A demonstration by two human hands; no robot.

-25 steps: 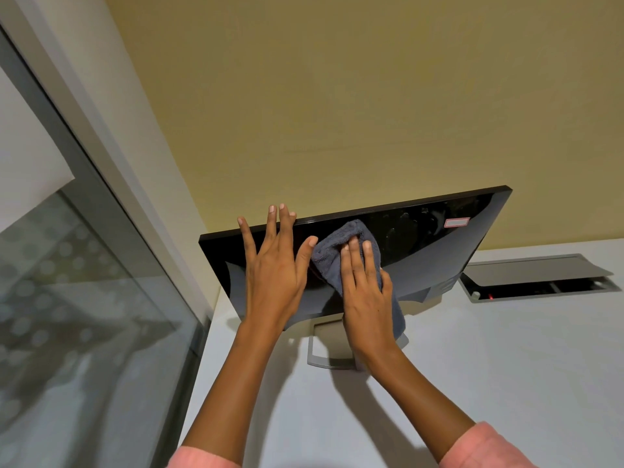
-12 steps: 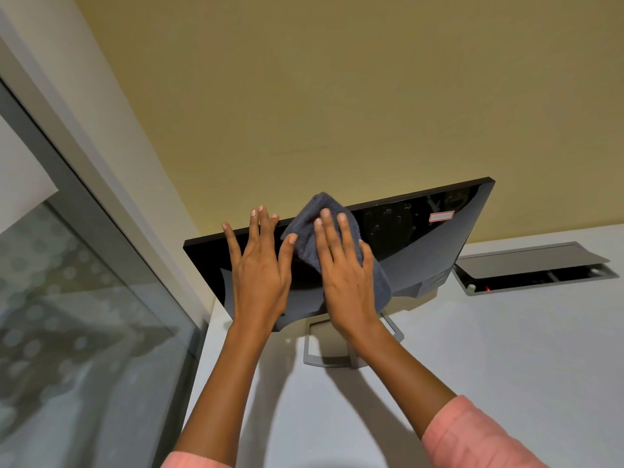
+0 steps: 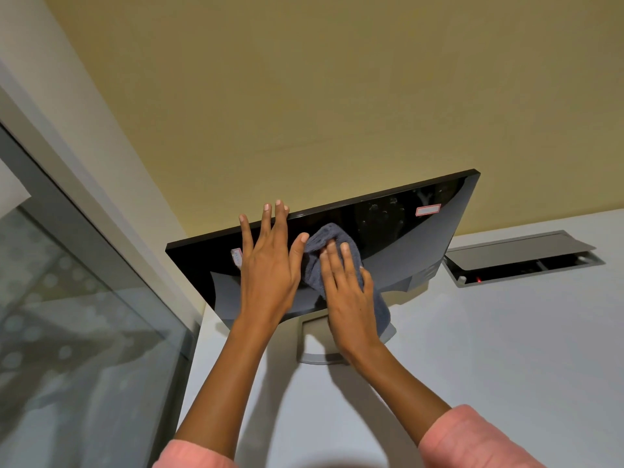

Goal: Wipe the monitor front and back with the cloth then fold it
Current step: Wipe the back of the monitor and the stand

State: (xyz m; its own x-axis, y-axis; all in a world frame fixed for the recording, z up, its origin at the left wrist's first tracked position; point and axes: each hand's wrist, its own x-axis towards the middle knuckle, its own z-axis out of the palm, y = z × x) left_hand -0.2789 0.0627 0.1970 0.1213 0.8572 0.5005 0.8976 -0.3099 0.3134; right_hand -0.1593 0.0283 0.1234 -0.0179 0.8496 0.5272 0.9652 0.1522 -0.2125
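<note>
One head view only, looking up along both forearms.

Roughly a third of the job under way at best, judged from that view: wiping in progress, folding not begun.

- Right hand (image 3: 347,298) laid flat, fingers straight and close together, pressing the grey cloth (image 3: 315,265) against the glossy black monitor (image 3: 422,238) near the panel's middle.
- Cloth bunched, not folded. Upper lump poking out at 12 o'clock of the fingertips, loose tail hanging toward 5 o'clock past the panel's lower edge, in front of the stand (image 3: 314,354).
- Left hand (image 3: 270,275) at 9 o'clock of the cloth, palm on the panel, fingers spread apart and straight, tips reaching over the top edge, thumb touching the cloth. Clasping nothing, probably just steadying the screen.
- Monitor tilted back on the white desk (image 3: 506,349). One sticker (image 3: 428,210) toward 2 o'clock, another peeking out at 9 o'clock beside the left hand.
- Cannot tell front from back on the face being wiped.
- Faint marks visible in the gloss toward 1 o'clock, so likely more strokes needed on this side.
- Open cable hatch (image 3: 523,256) in the desk at 3 o'clock of the monitor, glass partition (image 3: 67,315) far off at 9 o'clock.

Left to do, by this reckoning: finish this face, wipe the other, then fold the cloth
</note>
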